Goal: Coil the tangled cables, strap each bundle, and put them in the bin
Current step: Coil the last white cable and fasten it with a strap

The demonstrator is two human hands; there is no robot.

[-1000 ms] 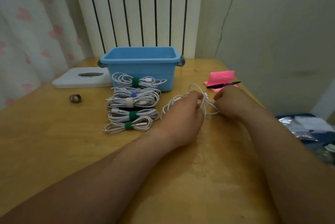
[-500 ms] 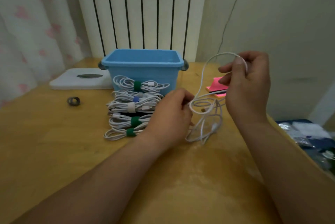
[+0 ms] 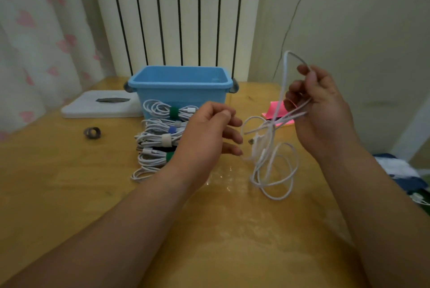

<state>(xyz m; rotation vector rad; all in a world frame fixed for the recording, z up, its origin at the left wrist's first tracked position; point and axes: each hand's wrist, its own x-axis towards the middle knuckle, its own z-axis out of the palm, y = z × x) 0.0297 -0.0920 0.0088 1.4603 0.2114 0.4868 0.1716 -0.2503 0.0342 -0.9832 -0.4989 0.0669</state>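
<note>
Recorded the right hand (image 3: 323, 110) held high above the pale wooden surface (image 3: 69, 183), curled round several gathered loops of the loose thin white cable (image 3: 274, 166). Saw one loop standing up over its fingers (image 3: 309, 78) and the slack hanging down to a tangled heap resting on the surface just below. Judged the lift deliberate: weight pulling the strands straight, making the crossings easier to read.

Found the left hand (image 3: 209, 134) just beside the hanging strands, half curled and pointing at them. Could not tell whether pinching a strand or holding nothing.

Logged several coiled white bundles (image 3: 162, 138), bound with green, blue and beige straps (image 3: 173, 112), laid in a row reaching the front of the open blue plastic bin (image 3: 183, 92). Saw none inside the bin. Took that as staging: strapped first, binned together afterwards.

Noted a small dark strap roll (image 3: 92, 133) well apart to the left, probably kept for the next bundle. Placed the work at untangling and coiling the cable in hand; strapping and binning not yet done.
</note>
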